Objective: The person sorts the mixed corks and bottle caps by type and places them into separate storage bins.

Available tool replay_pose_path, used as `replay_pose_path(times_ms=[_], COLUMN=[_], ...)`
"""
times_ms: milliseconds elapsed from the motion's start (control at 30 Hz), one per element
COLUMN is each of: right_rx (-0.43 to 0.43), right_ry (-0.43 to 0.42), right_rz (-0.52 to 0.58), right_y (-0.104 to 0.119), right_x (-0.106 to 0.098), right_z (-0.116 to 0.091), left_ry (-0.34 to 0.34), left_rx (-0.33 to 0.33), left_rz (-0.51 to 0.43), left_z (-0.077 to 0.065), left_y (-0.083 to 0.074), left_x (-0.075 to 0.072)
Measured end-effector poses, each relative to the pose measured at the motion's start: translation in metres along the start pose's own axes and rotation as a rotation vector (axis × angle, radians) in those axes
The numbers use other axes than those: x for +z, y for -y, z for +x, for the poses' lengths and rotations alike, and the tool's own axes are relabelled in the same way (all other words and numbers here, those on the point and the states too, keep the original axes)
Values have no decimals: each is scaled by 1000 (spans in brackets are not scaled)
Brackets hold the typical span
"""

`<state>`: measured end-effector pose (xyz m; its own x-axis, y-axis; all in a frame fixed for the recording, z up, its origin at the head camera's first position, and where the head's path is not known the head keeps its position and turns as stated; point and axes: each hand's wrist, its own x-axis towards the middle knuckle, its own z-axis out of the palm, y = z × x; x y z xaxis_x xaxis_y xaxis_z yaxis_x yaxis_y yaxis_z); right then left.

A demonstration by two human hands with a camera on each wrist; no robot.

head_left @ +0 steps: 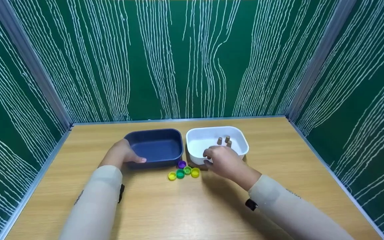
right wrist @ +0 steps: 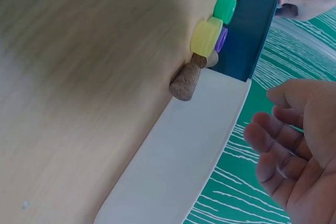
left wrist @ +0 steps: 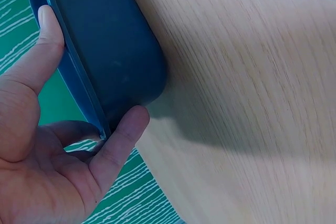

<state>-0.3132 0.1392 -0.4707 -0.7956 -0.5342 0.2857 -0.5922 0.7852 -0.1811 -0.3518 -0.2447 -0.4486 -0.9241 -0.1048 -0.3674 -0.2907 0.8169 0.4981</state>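
Observation:
My left hand (head_left: 122,154) grips the left end of a dark blue tub (head_left: 155,146), thumb over the rim; the left wrist view shows its fingers (left wrist: 123,135) at the tub's corner. Above the front rim of a white tub (head_left: 195,141) is my right hand (head_left: 227,163), its fingers (right wrist: 268,129) loosely bent with nothing between them. Three corks (head_left: 228,143) stand inside the white tub. More corks (right wrist: 185,81) lie on the table against its front wall, mostly hidden by the tub and hand in the head view.
Several bottle caps lie in front of the tubs: a purple cap (head_left: 182,164), a green cap (head_left: 180,173), a light green cap (head_left: 187,170) and yellow caps (head_left: 195,172). Green panels (head_left: 192,60) with white lines enclose the wooden table (head_left: 178,213) at the back and sides.

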Motion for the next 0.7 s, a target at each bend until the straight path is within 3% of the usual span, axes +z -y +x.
replay_pose_path(times_ms=[433,700], right_rx=[-2,-51], right_ry=[152,160], right_rz=[20,27], right_y=[6,4], right_x=[15,25], right_z=[-8,-14], left_ry=[-5,-6], left_rx=[-20,-10], left_rz=[-29,-20], left_z=[4,-1], left_y=[-1,-3], left_x=[2,0])
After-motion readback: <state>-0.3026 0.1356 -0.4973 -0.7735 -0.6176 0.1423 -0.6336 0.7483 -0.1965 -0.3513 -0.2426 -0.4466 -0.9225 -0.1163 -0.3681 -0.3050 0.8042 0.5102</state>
